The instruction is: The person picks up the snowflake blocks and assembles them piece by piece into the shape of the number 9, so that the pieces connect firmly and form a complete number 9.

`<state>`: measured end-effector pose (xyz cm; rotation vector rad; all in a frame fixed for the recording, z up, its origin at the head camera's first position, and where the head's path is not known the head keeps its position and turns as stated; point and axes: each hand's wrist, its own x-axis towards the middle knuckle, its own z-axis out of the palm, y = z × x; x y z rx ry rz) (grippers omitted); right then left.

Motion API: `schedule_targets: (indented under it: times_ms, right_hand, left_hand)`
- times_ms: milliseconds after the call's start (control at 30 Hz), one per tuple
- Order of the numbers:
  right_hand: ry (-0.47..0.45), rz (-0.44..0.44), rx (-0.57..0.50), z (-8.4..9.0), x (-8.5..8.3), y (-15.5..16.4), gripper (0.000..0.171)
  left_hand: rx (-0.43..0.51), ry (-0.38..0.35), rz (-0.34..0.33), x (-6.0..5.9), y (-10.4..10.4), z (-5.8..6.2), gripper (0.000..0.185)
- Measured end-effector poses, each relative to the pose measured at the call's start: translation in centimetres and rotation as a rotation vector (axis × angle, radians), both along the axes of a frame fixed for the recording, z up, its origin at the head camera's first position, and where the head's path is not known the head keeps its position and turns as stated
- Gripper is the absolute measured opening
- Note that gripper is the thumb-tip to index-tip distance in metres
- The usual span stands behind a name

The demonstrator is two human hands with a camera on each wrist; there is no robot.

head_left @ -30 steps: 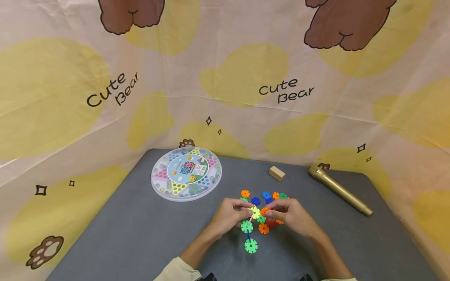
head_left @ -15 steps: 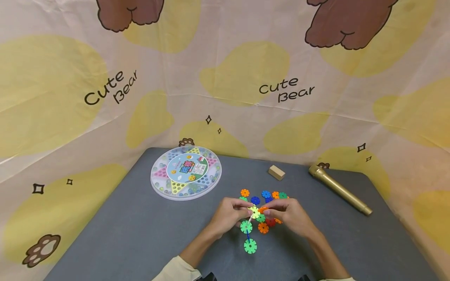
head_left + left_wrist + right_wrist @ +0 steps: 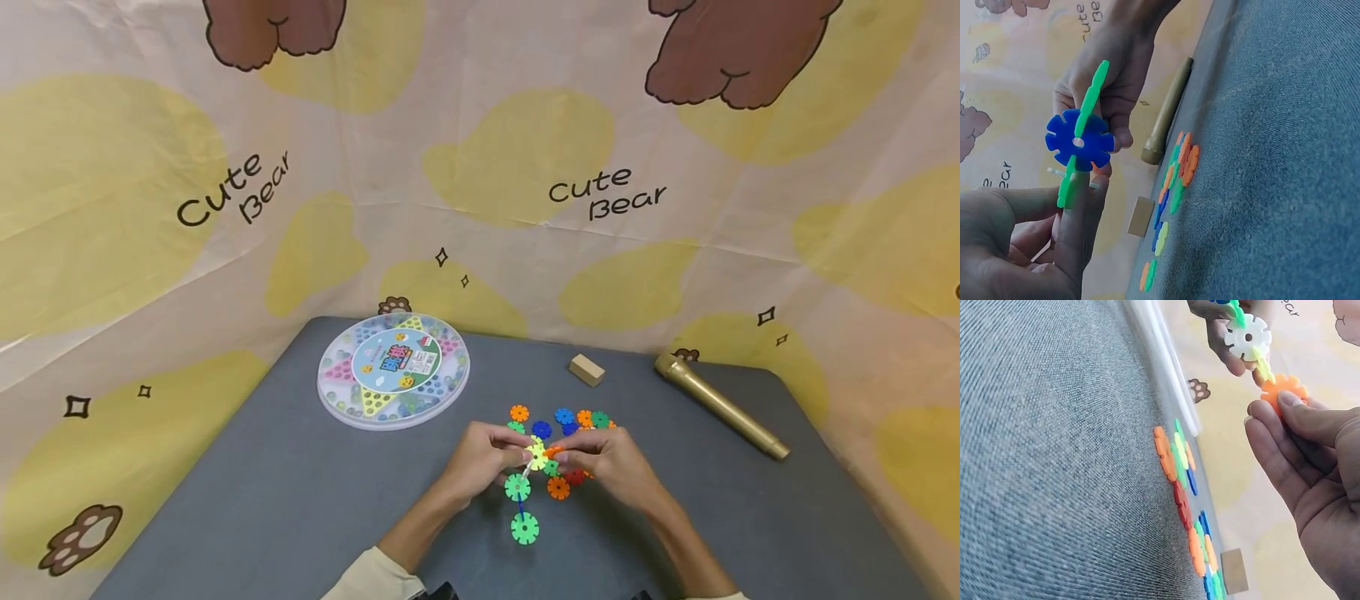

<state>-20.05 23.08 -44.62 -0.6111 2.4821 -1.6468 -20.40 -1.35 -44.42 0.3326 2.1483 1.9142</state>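
In the head view my left hand point(image 3: 474, 462) pinches a chain of slotted snowflake discs by its upper end. A yellow-green disc point(image 3: 536, 455) is at that end, followed by a white disc point(image 3: 1247, 337), a green disc point(image 3: 517, 487), a blue disc point(image 3: 1079, 140) and a lower green disc point(image 3: 525, 528). Thumb and fingers of my right hand point(image 3: 618, 471) pinch an orange disc point(image 3: 1285, 390). Its edge meets the yellow-green disc's edge, the two standing crosswise in the right wrist view. Fingers partly cover both discs.
Several loose snowflake discs, including an orange one point(image 3: 558, 487) and a blue one point(image 3: 564, 416), lie on the grey table point(image 3: 300, 500) beyond and below the hands. Behind are a round marble game board point(image 3: 337, 392), a wooden block point(image 3: 587, 370) and a gold microphone point(image 3: 723, 406).
The orange disc has moved left against the yellow-green disc and turned more edge-on. My right hand has followed it leftward, and the chain's lower end has swung slightly left.
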Motion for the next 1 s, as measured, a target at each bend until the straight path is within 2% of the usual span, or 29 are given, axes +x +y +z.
schedule_targets:
  times_ms: [300,667,1000]
  right_hand:
    - [-0.030,0.006,-0.018,-0.32,-0.06,-0.04,0.012]
    - [-0.050,-0.006,-0.051,-0.42,0.01,-0.24,0.014]
    - [-0.062,0.003,-0.087,-0.41,0.17,-0.51,0.013]
  left_hand:
    - [-0.021,-0.013,0.003,-0.07,0.01,-0.36,0.018]
    - [-0.024,-0.023,-0.009,-0.28,-0.16,-0.25,0.015]
    - [-0.008,-0.036,-0.006,0.08,0.07,-0.12,0.018]
